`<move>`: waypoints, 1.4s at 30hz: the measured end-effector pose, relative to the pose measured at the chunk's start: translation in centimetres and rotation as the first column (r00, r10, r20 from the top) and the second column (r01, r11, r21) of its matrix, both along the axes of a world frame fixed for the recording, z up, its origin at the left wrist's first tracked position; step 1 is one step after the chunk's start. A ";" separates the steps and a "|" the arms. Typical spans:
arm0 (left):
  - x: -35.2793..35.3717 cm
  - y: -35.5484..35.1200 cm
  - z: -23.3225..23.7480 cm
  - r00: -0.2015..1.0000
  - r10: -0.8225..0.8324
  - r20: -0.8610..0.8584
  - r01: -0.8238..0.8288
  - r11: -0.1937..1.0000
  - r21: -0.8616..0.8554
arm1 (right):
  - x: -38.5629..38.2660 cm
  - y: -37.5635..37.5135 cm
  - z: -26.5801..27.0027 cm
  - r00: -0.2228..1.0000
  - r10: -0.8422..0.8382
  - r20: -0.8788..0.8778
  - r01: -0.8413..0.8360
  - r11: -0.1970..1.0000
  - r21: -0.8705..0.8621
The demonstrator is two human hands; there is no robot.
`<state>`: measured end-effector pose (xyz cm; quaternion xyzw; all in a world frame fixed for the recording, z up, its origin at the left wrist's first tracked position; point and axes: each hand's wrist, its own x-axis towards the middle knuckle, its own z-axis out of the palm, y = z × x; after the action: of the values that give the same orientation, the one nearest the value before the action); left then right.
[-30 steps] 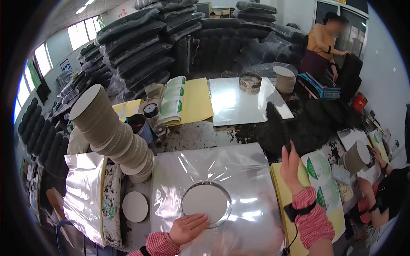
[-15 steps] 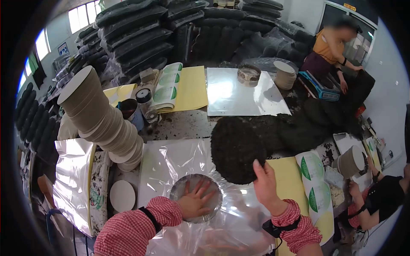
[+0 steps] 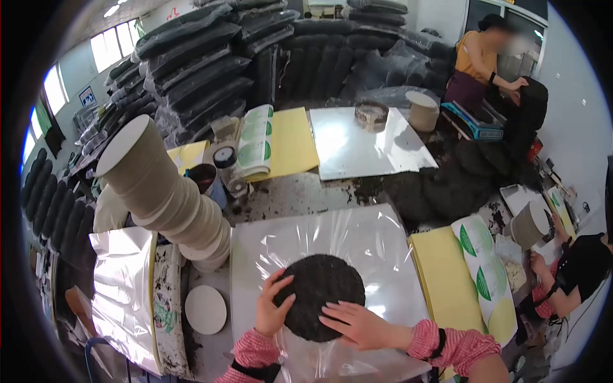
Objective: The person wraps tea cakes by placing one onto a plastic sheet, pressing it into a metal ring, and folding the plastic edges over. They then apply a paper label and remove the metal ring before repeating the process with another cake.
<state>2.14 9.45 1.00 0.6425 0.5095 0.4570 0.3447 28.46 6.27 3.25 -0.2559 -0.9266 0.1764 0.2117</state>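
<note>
A black round cake [image 3: 327, 284], by its look dried seaweed, lies on a shiny clear plastic sheet [image 3: 377, 249] in front of me. My left hand [image 3: 273, 306] is at the cake's left edge, thumb and fingers spread apart over the rim. From the right, my right hand [image 3: 367, 325] lies with extended fingers on the cake's lower right part. What lies beneath the cake is hidden. A pale round card disc [image 3: 205, 309] rests left of the sheet, beside a tall leaning stack of such discs [image 3: 153, 166].
Yellow sheets [image 3: 440, 268] and green-printed labels [image 3: 482, 255] lie at the right. More black cakes [image 3: 447, 188] are heaped behind them. A silvery sheet [image 3: 357, 147] bears a ring-shaped tin [image 3: 371, 116]. Two co-workers [image 3: 476, 64] are at the right. Bagged black stacks [image 3: 191, 64] fill the back.
The black cake came down from my raised right hand onto the plastic sheet, covering the round shape under it. My left hand left its flat press there and moved to the cake's left edge.
</note>
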 end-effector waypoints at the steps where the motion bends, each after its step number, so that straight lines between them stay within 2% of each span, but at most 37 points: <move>1: 0.0 0.7 0.2 1.000 -0.012 -0.004 0.012 1.000 0.011 | -0.2 0.7 0.7 0.997 0.008 -0.081 -0.016 0.994 -0.104; 2: 0.2 0.6 0.3 1.000 -0.003 0.030 0.003 1.000 -0.020 | -0.4 1.0 1.4 0.985 -0.088 -0.149 0.072 0.991 -0.110; 3: 0.2 0.5 0.2 0.999 0.003 0.038 -0.002 0.999 -0.033 | -0.8 1.9 1.7 0.987 -0.084 -0.140 0.067 0.990 -0.122; 4: 0.2 0.7 0.4 0.999 0.005 0.037 -0.004 1.000 -0.028 | -1.8 3.9 2.8 0.985 -0.148 -0.092 0.141 0.987 -0.083; 5: 0.2 0.8 0.4 0.999 0.000 0.032 0.000 1.000 -0.021 | -2.9 5.0 2.8 0.975 -0.219 -0.049 0.217 0.975 -0.038; 6: 0.3 1.1 -0.1 0.997 0.003 0.078 -0.001 1.000 -0.019 | -4.1 6.2 0.6 0.968 -0.247 0.036 0.239 0.958 0.161; 7: 0.5 0.9 0.0 0.997 -0.005 0.078 0.006 1.000 -0.018 | -3.9 6.2 -0.3 0.966 -0.254 0.037 0.246 0.956 0.162; 9: 0.3 1.0 1.0 0.999 0.003 -0.037 -0.004 1.000 -0.026 | -3.9 6.3 -1.4 0.952 -0.218 0.217 0.194 0.973 0.127; 10: 0.3 1.0 1.3 1.000 0.005 -0.010 -0.006 0.999 -0.034 | -3.0 6.3 -0.3 0.957 -0.222 0.188 0.254 0.953 -0.165; 11: 0.3 1.1 1.2 1.000 0.017 0.002 -0.017 0.999 -0.041 | -2.9 6.5 0.9 0.957 -0.210 0.201 0.245 0.955 -0.168; 13: 0.8 1.3 0.9 0.999 0.008 -0.038 -0.008 1.000 0.005 | -1.9 6.4 2.5 0.991 -0.135 0.022 0.132 0.986 0.106; 14: 1.4 1.4 0.8 0.995 -0.010 -0.102 0.015 0.999 0.041 | -1.9 6.0 1.7 0.974 -0.052 0.219 0.047 0.999 0.027; 15: 1.7 1.7 0.6 0.994 -0.023 -0.104 0.026 0.999 0.033 | -2.2 5.9 1.3 0.974 -0.061 0.218 0.058 0.998 0.019; 17: 1.8 1.9 0.2 0.915 -0.015 -0.403 0.070 0.990 0.123 | -2.8 5.8 0.9 0.948 -0.102 0.300 0.076 0.992 0.098; 18: 2.1 1.8 0.3 0.757 0.066 -0.651 0.113 0.967 0.230 | -2.9 5.7 0.7 0.946 -0.105 0.306 0.077 0.992 0.102; 19: 1.9 1.8 1.6 0.752 0.073 -0.656 0.109 0.966 0.233 | -3.2 5.7 0.1 0.949 -0.100 0.299 0.072 0.992 0.105; 21: 2.0 2.0 4.5 0.656 -0.310 -0.688 0.431 0.902 0.005 | -3.1 5.7 -1.1 0.948 -0.080 0.308 0.064 0.996 0.062; 22: 0.8 2.7 3.0 0.566 -0.421 -0.709 0.499 0.859 -0.113 | -3.2 5.7 -1.1 0.941 -0.100 0.323 0.079 0.994 0.080; 25: 2.4 3.6 4.5 0.307 -0.523 -0.795 0.460 0.813 -0.357 | -4.1 5.7 -1.6 0.931 -0.138 0.337 0.152 0.988 -0.015; 26: 2.7 3.6 4.3 0.307 -0.523 -0.795 0.458 0.814 -0.358 | -4.4 5.8 -1.7 0.932 -0.136 0.335 0.150 0.989 -0.015; 28: 3.7 3.3 2.8 0.253 -0.508 -0.823 0.338 0.844 -0.417 | -5.0 5.9 -1.6 0.888 -0.148 0.435 0.222 0.967 -0.126; 29: 4.5 3.0 1.2 0.252 -0.516 -0.818 0.342 0.839 -0.424 | -5.3 5.8 -2.3 0.887 -0.148 0.438 0.227 0.965 -0.134; 30: 5.4 2.6 -0.7 0.263 -0.381 -0.886 0.249 0.914 -0.319 | -5.8 5.4 -3.7 0.865 -0.209 0.456 0.268 0.961 -0.067; 31: 5.9 2.6 -0.5 0.254 -0.228 -0.940 0.155 0.969 -0.194 | -6.4 5.3 -4.2 0.842 -0.275 0.463 0.307 0.952 0.008; 33: 4.8 2.5 0.7 0.244 -0.203 -0.948 0.213 0.965 -0.152 | -6.5 5.3 -4.7 0.836 -0.299 0.461 0.328 0.944 0.017; 35: 3.1 2.4 2.0 0.341 -0.314 -0.886 0.406 0.899 -0.163 | -6.5 5.1 -3.7 0.841 -0.350 0.412 0.342 0.935 0.096; 36: 2.5 1.7 3.3 0.331 -0.300 -0.895 0.408 0.900 -0.151 | -6.1 5.2 -2.9 0.844 -0.361 0.397 0.347 0.932 0.109; 38: 1.4 -0.4 5.2 0.634 -0.399 -0.663 0.515 0.857 -0.023 | -4.5 4.9 -1.4 0.951 -0.178 0.254 0.220 0.964 -0.148; 39: 1.0 -0.6 4.8 0.635 -0.404 -0.658 0.510 0.859 -0.034 | -4.1 4.6 -0.9 0.952 -0.170 0.255 0.215 0.963 -0.160; 41: 1.2 -1.9 2.8 0.373 -0.401 -0.837 0.554 0.820 -0.146 | -3.0 4.3 0.2 0.838 -0.108 0.534 0.163 0.985 -0.057; 42: 1.8 -1.6 2.3 0.396 -0.348 -0.850 0.522 0.846 -0.103 | -2.8 4.7 -0.1 0.868 -0.095 0.488 0.097 0.995 0.020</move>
<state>3.96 7.85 3.29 0.9190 0.3801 0.0249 0.1020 25.70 10.94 3.14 -0.3383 -0.9357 0.0978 -0.0211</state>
